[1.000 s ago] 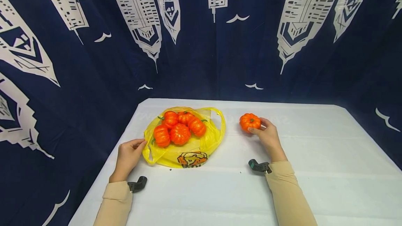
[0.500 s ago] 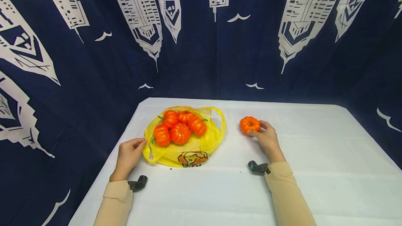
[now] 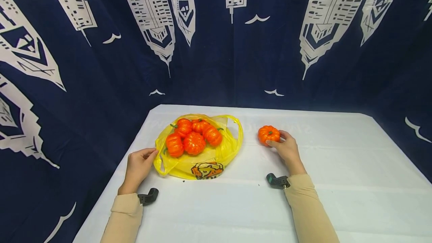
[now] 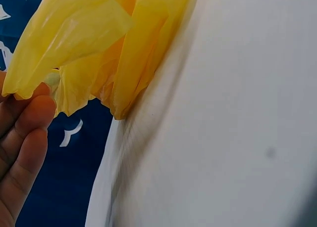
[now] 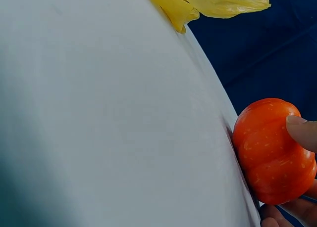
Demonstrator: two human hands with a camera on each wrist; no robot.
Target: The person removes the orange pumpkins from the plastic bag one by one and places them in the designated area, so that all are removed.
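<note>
A yellow plastic bag (image 3: pixel 175 168) lies spread on the table at centre left, its mouth facing up. Several small orange pumpkins (image 3: pixel 194 143) with green stems are gathered in it. My left hand (image 3: pixel 137 168) pinches the bag's left edge between thumb and fingers; the left wrist view shows the yellow film (image 4: pixel 69 34) lifted at the fingertips. To the right of the bag, my right hand (image 3: pixel 289 151) holds one more pumpkin (image 3: pixel 268 134), thumb on the near side and fingers round the right. In the right wrist view this pumpkin (image 5: pixel 272 148) sits right at the table surface.
A white cloth (image 3: pixel 216 209) covers the table. Behind it hangs a navy curtain (image 3: pixel 233 66) with white building prints. Black wrist cameras (image 3: pixel 148 197) jut inward from both sleeves. Tiny dark specks dot the cloth before the bag.
Over the last second the right hand and its pumpkin have shifted slightly down in the view, toward the person. The left hand keeps its pinch on the bag, and the bag stays in place.
</note>
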